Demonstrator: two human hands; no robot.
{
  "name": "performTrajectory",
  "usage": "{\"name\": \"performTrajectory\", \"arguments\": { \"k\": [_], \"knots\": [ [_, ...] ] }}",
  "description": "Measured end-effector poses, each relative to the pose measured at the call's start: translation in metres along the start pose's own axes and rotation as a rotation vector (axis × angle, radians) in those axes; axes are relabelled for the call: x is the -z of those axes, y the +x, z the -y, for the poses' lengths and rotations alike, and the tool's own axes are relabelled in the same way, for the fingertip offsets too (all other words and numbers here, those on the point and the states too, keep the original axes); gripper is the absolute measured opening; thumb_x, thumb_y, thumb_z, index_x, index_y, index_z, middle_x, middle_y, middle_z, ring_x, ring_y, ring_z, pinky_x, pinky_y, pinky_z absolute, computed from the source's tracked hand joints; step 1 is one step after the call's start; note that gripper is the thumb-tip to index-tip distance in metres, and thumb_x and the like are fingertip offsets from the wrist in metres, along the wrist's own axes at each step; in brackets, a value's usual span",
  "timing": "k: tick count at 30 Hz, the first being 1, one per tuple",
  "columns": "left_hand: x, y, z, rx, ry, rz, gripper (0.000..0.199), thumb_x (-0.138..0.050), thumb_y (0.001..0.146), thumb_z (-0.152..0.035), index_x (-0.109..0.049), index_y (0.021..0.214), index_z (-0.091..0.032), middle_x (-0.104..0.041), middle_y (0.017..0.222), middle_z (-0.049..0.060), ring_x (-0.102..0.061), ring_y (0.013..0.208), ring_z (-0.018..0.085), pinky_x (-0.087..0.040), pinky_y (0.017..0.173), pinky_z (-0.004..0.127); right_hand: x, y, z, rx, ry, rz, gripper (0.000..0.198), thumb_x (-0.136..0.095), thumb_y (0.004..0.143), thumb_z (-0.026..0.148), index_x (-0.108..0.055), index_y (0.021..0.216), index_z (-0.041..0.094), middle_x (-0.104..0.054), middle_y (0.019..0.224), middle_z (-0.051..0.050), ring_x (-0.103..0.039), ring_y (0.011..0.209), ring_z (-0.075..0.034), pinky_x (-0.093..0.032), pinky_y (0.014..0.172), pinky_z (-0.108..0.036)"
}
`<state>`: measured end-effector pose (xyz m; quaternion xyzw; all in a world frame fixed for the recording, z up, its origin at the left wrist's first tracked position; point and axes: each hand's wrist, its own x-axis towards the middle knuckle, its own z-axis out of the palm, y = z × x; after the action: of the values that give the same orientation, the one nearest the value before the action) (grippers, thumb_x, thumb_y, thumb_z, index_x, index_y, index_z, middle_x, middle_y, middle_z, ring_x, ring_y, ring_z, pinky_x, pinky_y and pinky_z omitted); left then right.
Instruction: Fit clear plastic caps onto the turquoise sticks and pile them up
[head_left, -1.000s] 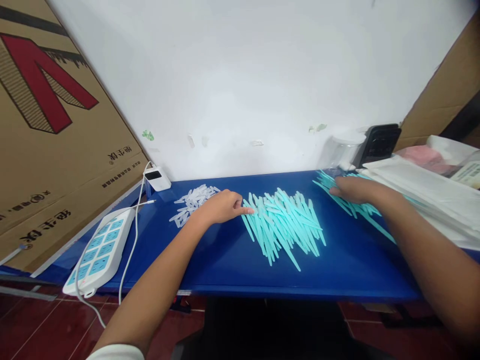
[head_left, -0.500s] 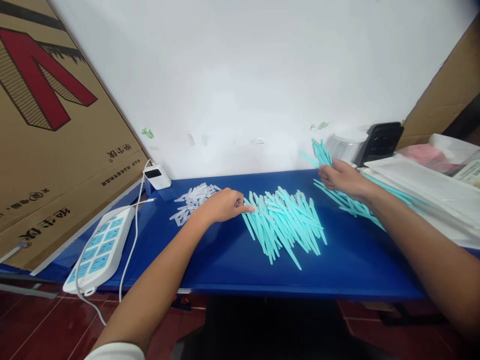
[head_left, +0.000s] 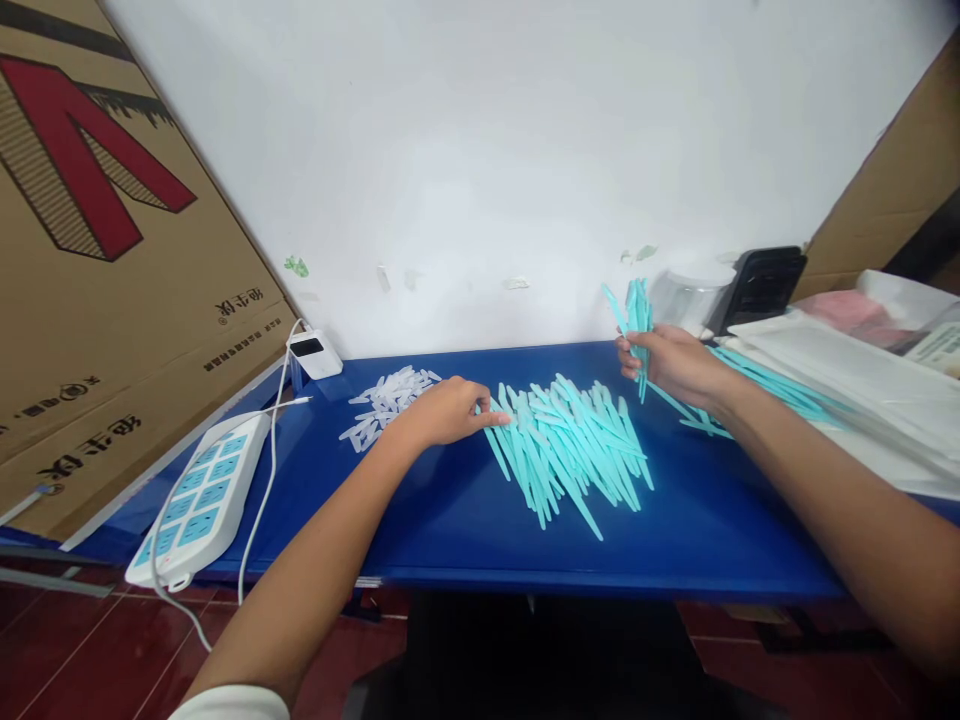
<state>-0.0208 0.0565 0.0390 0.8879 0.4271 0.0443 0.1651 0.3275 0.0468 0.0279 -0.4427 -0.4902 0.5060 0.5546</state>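
Observation:
A pile of slim turquoise sticks (head_left: 570, 445), shaped like eyebrow razors with pale clear tips, lies spread on the blue table (head_left: 450, 530). At its upper left edge rests my left hand (head_left: 454, 410), fingers curled and thumb stretched over the stick ends; whatever is under the fingers is hidden. My right hand (head_left: 671, 362) is closed round an upright bunch of turquoise sticks (head_left: 639, 310), raised at the back right of the pile. Behind my left hand lies a heap of small translucent caps (head_left: 390, 398). More turquoise sticks (head_left: 787, 385) lie beyond my right wrist.
A white power strip (head_left: 202, 495) with cables lies at the left, near a small white device (head_left: 315, 355). A cardboard box (head_left: 135, 330) stands on the left. At the right are a clear round container (head_left: 694, 295), a black holder (head_left: 761, 285) and white plastic bags (head_left: 832, 350).
My right hand has turned the bunch more upright and lowered it slightly; fewer loose sticks now lie on the table below that hand. My left hand has hardly moved.

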Motion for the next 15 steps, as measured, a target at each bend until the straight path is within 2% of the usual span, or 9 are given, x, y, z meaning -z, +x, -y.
{"name": "performTrajectory", "arguments": {
  "k": [2,4,7,11,15],
  "knots": [
    [-0.001,0.000,0.001,-0.004,0.001,0.001,0.053,-0.057,0.095,-0.072,-0.067,0.088,-0.020,-0.070,0.072,0.006,-0.059,0.060,0.019,-0.033,0.056,0.031,-0.001,0.002,-0.004,0.001,0.015,-0.039,0.013,-0.064,0.086,0.013,-0.055,0.079,0.020,-0.047,0.079,0.000,-0.037,0.060,-0.010,-0.036,0.048,-0.023],
    [-0.001,0.000,0.002,-0.010,0.007,0.001,0.053,-0.056,0.095,-0.072,-0.067,0.088,-0.020,-0.070,0.073,0.006,-0.060,0.061,0.020,-0.033,0.056,0.031,0.000,0.003,-0.007,0.011,0.019,-0.084,0.017,-0.065,0.082,0.010,-0.053,0.078,0.021,-0.037,0.070,0.004,-0.028,0.055,-0.009,-0.024,0.043,-0.021],
    [-0.002,0.001,0.002,-0.014,0.016,-0.005,0.054,-0.057,0.094,-0.072,-0.067,0.087,-0.020,-0.070,0.073,0.006,-0.059,0.061,0.020,-0.033,0.057,0.031,0.003,0.005,-0.010,0.024,0.009,-0.126,0.022,-0.071,0.082,0.015,-0.051,0.079,0.023,-0.026,0.064,0.008,-0.018,0.051,-0.008,-0.015,0.040,-0.021],
    [-0.001,0.001,0.001,-0.017,0.014,-0.010,0.052,-0.058,0.095,-0.070,-0.068,0.088,-0.020,-0.070,0.072,0.006,-0.059,0.061,0.019,-0.033,0.057,0.031,0.003,0.007,-0.016,0.084,-0.030,-0.195,0.023,-0.079,0.083,0.027,-0.055,0.086,0.024,-0.022,0.058,0.011,-0.016,0.048,-0.008,-0.015,0.040,-0.022],
    [-0.001,0.000,0.000,-0.013,0.014,-0.008,0.049,-0.059,0.095,-0.068,-0.068,0.087,-0.020,-0.070,0.073,0.007,-0.059,0.060,0.019,-0.033,0.057,0.031,0.000,0.013,-0.031,0.192,-0.169,-0.292,0.034,-0.079,0.083,0.048,-0.053,0.087,0.027,-0.026,0.053,0.010,-0.025,0.046,-0.011,-0.023,0.039,-0.025]
  ]
}}
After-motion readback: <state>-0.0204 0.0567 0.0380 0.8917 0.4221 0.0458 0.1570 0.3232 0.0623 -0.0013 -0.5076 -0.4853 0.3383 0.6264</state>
